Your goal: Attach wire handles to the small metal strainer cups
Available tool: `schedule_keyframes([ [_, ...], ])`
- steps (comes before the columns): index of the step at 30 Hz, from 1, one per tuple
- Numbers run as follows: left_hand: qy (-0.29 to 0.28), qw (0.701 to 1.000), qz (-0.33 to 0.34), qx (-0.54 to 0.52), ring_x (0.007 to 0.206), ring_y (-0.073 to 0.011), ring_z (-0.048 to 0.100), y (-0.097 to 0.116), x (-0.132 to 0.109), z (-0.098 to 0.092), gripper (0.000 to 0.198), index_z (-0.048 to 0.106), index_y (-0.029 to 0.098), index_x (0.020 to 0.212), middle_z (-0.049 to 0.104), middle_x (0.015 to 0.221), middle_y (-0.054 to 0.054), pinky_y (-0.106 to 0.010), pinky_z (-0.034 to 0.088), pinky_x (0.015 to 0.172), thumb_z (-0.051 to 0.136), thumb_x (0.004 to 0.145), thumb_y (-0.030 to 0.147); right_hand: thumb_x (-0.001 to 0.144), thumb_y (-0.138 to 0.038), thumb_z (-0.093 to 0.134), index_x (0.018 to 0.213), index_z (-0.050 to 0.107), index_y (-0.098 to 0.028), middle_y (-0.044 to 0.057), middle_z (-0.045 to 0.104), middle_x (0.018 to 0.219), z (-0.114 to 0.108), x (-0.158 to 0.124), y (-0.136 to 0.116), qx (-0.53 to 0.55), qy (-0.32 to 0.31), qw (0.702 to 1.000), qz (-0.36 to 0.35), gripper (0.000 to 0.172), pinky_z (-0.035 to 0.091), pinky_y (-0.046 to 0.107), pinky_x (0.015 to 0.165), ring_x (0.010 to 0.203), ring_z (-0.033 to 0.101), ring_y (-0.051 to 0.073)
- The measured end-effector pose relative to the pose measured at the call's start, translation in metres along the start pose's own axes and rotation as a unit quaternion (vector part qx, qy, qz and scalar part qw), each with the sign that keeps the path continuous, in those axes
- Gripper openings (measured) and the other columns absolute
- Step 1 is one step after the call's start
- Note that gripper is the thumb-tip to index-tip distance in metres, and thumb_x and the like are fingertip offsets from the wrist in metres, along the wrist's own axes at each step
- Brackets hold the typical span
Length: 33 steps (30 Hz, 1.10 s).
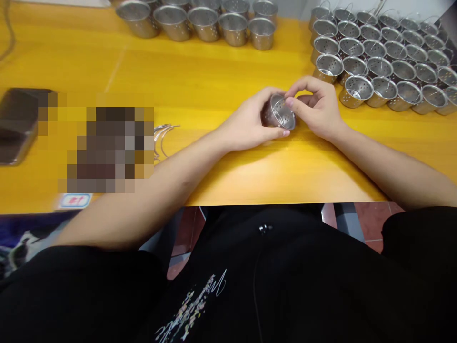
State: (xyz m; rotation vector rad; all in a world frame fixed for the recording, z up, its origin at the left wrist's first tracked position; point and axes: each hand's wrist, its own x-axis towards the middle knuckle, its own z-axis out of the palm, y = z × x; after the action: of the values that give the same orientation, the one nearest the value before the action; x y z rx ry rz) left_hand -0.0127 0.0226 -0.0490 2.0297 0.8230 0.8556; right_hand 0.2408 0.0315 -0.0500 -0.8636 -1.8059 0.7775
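My left hand (252, 121) is wrapped around a small perforated metal strainer cup (282, 112), tilted with its mouth toward my right hand. A thin curved wire handle (276, 114) shows across the cup's mouth. At the upper right of the rim, my right hand (316, 105) is closed in a pinch, thumb and index finger on the wire's end by the rim; the fingertips partly hide that end. Left of my left forearm, several loose curved wire handles (164, 136) lie on the yellow table (214, 176).
Rows of strainer cups (232, 28) stand at the back. More rows (380, 66) fill the right side, several with raised wire handles. A dark phone-like object (23, 124) lies far left, beside a blurred-out patch. A small label (75, 200) sits at the front edge.
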Motion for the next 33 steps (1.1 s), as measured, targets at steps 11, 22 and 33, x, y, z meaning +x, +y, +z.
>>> schedule_keyframes([
  [11,0.019,1.000,0.001,-0.007,0.145,-0.0438,0.078,-0.003,0.000,-0.001,0.093,0.067,0.030,0.154,0.081,0.158,-0.015,-0.067,0.064,0.131,0.110,0.078,0.064,0.100,-0.079,0.100,0.097,0.073,-0.030,0.007,0.076,0.094,0.001,-0.005,-0.015,-0.005,-0.001,0.999,0.033,0.056,0.052,0.041,0.064,0.080,0.064,0.025],
  [22,0.028,0.999,0.017,0.014,0.149,-0.0467,0.076,-0.002,0.001,-0.005,0.097,0.068,0.036,0.160,0.082,0.161,-0.012,-0.074,0.060,0.134,0.105,0.078,0.072,0.099,-0.051,0.100,0.090,0.085,-0.028,0.008,0.078,0.106,-0.004,-0.007,-0.021,-0.048,-0.087,0.995,0.000,0.029,0.059,0.041,0.084,0.097,0.068,0.028],
  [33,-0.002,0.997,0.053,0.055,0.161,-0.0513,0.069,-0.001,0.000,-0.010,0.095,0.075,0.037,0.161,0.078,0.166,-0.013,-0.077,0.052,0.146,0.108,0.076,0.065,0.113,-0.034,0.080,0.106,0.085,-0.023,0.004,0.081,0.103,-0.007,-0.011,-0.007,-0.181,-0.170,0.960,-0.126,0.013,0.057,0.039,0.087,0.090,0.071,0.023],
])
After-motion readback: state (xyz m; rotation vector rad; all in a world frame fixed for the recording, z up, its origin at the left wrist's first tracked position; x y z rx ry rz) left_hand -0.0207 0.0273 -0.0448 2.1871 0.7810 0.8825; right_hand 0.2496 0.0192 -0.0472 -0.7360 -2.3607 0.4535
